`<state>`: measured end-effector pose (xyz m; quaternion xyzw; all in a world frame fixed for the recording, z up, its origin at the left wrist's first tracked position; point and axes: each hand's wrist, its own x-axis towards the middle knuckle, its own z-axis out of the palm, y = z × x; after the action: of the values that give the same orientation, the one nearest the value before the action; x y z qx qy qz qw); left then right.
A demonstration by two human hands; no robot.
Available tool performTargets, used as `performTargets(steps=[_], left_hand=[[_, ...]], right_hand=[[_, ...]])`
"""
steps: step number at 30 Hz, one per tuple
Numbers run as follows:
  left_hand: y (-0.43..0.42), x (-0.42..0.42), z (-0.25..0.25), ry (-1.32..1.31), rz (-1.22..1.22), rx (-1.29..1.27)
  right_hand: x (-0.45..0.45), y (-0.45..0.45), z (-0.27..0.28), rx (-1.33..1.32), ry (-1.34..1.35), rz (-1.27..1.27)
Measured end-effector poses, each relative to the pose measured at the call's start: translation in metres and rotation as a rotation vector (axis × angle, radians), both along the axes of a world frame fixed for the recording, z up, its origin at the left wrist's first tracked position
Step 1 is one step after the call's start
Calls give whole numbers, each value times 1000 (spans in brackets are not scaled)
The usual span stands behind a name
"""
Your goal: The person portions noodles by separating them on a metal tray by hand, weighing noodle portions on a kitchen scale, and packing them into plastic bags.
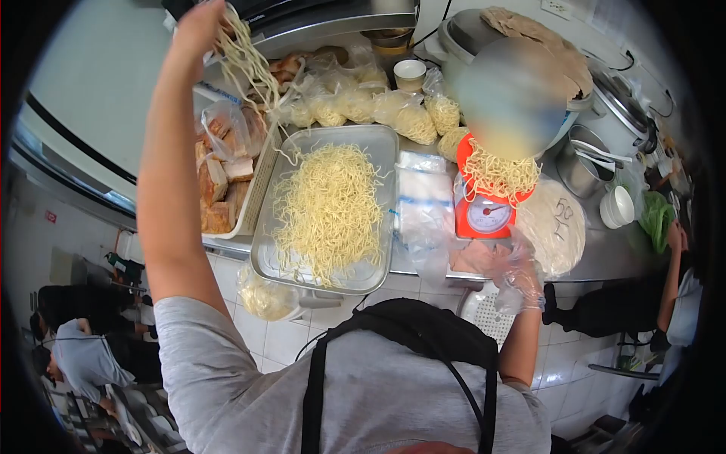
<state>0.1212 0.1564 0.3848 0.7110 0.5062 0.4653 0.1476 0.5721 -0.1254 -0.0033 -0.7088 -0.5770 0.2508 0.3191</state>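
My left hand (200, 32) is raised at the top left, fingers closed on a bunch of long yellow noodles (248, 57). Strands trail from it down toward a metal tray (391, 189), where a heap of noodles (329, 212) lies. My right hand (520, 271), covered in clear plastic, is low at the table edge, just in front of a red kitchen scale (488, 219); its fingers are blurred under the plastic. More noodles (501, 172) sit in the scale's red pan. Left of the scale lies a stack of clear plastic bags (423, 193).
Bagged noodles (355, 102) line the back beside a white cup (410, 74). A basket (257, 193) of meat pieces (215, 193) stands left. Large pots (465, 38) stand at the back right. A round marked package (556, 227) lies right of the scale. Another person's hand (675, 236) touches green leaves (656, 216).
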Motion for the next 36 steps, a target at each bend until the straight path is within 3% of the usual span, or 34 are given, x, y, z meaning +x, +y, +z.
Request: performTargets(steps=[1, 3, 6, 7, 10, 13, 16, 19, 20, 23, 26, 29, 33, 36], left_hand=[[16, -13, 27, -136, -55, -48], [-63, 62, 46, -209, -40, 314], [12, 11, 37, 197, -118, 34], [13, 15, 30, 126, -136, -186], [9, 28, 37, -70, -195, -136], [3, 58, 54, -328, -263, -125], [-32, 123, 59, -449, -276, -96], [-33, 164, 68, -484, -467, -97], [-31, 177, 73, -512, -497, -114], [-28, 214, 78, -508, -624, -143], [-38, 253, 68, -572, -751, -156], [-51, 289, 37, -615, -860, -209], [-53, 330, -22, -723, -777, -341], [-39, 343, -76, -470, -746, -396]], right_hand=[[-2, 4, -8, 17, -54, 6], [-9, 8, -20, 71, -89, 7], [-15, 2, -26, 214, -65, 17], [-15, 1, -27, 272, -62, 22], [-16, -4, -20, 123, 85, 15], [-24, -5, -35, 363, 652, -15], [-28, -3, -38, 372, 573, -75], [-25, -6, -20, 191, -133, -69], [-27, -5, -7, 141, -482, -16], [-26, -7, 10, 2, -374, -20], [-23, -13, 8, 198, -377, -12], [-22, -17, 13, 297, -338, -26], [-18, -20, 8, 304, -338, -16], [-15, -25, 12, 280, -375, 14]])
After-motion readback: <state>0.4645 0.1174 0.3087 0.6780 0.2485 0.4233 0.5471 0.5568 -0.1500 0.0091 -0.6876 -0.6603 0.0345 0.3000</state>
